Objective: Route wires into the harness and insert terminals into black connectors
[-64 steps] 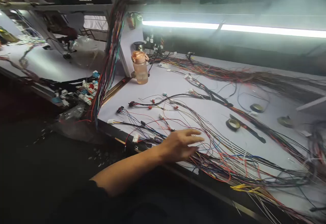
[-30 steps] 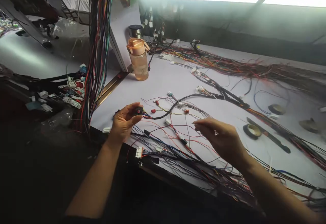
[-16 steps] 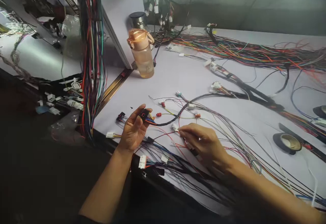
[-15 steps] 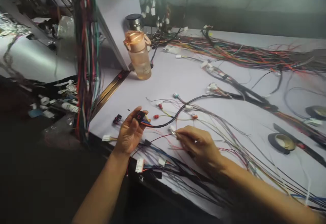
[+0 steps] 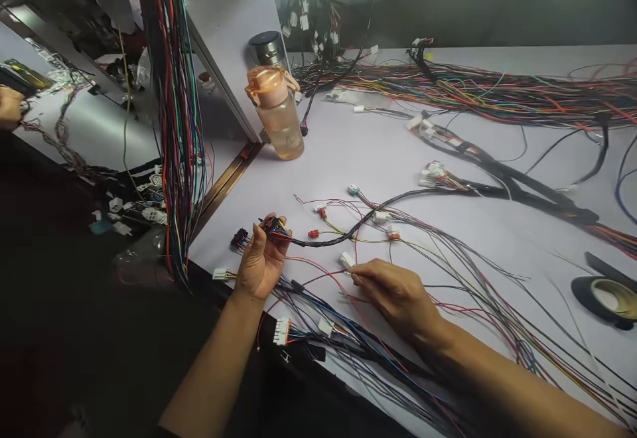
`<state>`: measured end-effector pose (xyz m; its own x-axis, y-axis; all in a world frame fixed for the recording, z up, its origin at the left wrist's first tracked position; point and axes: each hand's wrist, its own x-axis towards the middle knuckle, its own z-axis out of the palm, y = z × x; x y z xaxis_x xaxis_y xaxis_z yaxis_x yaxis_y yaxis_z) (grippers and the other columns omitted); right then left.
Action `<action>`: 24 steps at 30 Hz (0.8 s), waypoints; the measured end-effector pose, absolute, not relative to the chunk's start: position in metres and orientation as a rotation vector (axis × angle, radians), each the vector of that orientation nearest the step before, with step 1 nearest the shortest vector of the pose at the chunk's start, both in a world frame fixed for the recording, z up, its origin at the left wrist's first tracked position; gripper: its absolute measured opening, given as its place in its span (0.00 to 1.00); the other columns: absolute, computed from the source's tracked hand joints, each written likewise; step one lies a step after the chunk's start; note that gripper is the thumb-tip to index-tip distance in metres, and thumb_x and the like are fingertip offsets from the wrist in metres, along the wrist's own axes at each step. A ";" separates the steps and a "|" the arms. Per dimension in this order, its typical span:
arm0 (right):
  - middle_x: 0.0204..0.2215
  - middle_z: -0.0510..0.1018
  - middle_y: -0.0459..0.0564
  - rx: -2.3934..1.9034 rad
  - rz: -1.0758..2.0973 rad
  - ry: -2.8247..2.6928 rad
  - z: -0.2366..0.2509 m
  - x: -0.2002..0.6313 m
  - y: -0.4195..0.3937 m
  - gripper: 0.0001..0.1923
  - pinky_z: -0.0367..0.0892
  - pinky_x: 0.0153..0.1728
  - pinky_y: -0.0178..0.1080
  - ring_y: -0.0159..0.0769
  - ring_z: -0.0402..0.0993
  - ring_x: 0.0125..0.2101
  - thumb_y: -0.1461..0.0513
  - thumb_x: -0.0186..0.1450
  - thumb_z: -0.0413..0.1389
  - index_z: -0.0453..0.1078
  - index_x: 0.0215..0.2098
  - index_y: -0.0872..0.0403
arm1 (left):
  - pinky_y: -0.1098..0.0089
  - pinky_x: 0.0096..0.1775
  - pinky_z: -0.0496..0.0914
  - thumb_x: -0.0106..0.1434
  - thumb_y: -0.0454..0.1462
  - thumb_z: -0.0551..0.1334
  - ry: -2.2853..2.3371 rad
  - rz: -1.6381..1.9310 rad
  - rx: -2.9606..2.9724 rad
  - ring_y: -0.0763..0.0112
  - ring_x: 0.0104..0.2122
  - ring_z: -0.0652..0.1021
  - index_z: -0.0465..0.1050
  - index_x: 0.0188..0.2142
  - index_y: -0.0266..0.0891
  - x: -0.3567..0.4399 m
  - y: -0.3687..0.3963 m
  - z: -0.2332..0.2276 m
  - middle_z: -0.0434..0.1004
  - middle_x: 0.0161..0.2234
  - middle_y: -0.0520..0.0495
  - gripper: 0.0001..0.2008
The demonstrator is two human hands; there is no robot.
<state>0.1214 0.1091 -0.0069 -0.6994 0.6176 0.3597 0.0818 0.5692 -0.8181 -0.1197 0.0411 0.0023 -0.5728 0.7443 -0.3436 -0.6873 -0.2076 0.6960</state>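
My left hand (image 5: 265,262) is closed around a black connector (image 5: 272,227), with the thumb upright beside it. Several coloured wires leave that connector and run into a black-wrapped cable (image 5: 323,243) curving right. My right hand (image 5: 393,292) pinches the end of a thin dark red wire (image 5: 326,277) between thumb and fingertips. Just beyond those fingertips lies a white connector (image 5: 347,260); I cannot tell whether they touch it. Another black connector (image 5: 239,239) rests left of my left hand. Small red connectors (image 5: 313,233) lie between the hands.
A peach-lidded bottle (image 5: 279,113) and a dark-lidded flask (image 5: 267,48) stand at the back left. Hanging wires (image 5: 172,106) drop past the table's left side. A wire bundle (image 5: 472,89) stretches along the back. Black tape (image 5: 608,297) lies right. Another person's hand (image 5: 10,106) shows far left.
The view has shifted, so the table's things appear farther right. In my left hand the black connector has tilted and the thumb is straighter. My right hand keeps its pinch near the white connector.
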 end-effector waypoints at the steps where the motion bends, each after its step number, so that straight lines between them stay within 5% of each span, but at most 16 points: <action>1: 0.31 0.76 0.46 -0.554 1.082 -2.162 -0.007 0.122 0.109 0.07 0.67 0.33 0.30 0.28 0.73 0.31 0.66 0.69 0.53 0.71 0.43 0.53 | 0.76 0.42 0.76 0.59 0.42 0.67 1.062 1.909 0.090 0.74 0.40 0.80 0.78 0.37 0.39 -0.119 0.041 0.002 0.81 0.39 0.48 0.10; 10: 0.30 0.76 0.45 -0.554 1.052 -2.217 -0.002 0.124 0.109 0.07 0.67 0.32 0.31 0.29 0.73 0.31 0.66 0.69 0.52 0.70 0.43 0.52 | 0.66 0.46 0.75 0.53 0.40 0.71 1.583 1.917 0.757 0.68 0.42 0.79 0.75 0.47 0.41 -0.140 0.053 0.029 0.80 0.44 0.44 0.22; 13: 0.30 0.76 0.45 -0.543 1.059 -2.207 -0.002 0.123 0.109 0.07 0.67 0.33 0.31 0.29 0.73 0.31 0.66 0.69 0.52 0.70 0.43 0.51 | 0.64 0.47 0.74 0.53 0.42 0.70 1.871 1.637 1.030 0.65 0.44 0.78 0.75 0.48 0.37 -0.178 0.070 0.019 0.80 0.44 0.41 0.23; 17: 0.31 0.76 0.45 -0.535 1.055 -2.207 -0.002 0.124 0.109 0.07 0.68 0.33 0.31 0.29 0.73 0.31 0.67 0.69 0.52 0.70 0.43 0.51 | 0.61 0.48 0.72 0.56 0.46 0.66 2.076 1.222 1.274 0.63 0.41 0.78 0.77 0.47 0.36 -0.211 0.084 0.001 0.80 0.41 0.41 0.22; 24: 0.31 0.77 0.45 -0.552 1.030 -2.230 -0.003 0.122 0.109 0.06 0.68 0.33 0.32 0.30 0.74 0.31 0.66 0.69 0.52 0.70 0.42 0.52 | 0.62 0.51 0.69 0.63 0.45 0.59 2.275 1.067 1.632 0.64 0.44 0.76 0.78 0.43 0.38 -0.216 0.070 0.018 0.78 0.42 0.42 0.17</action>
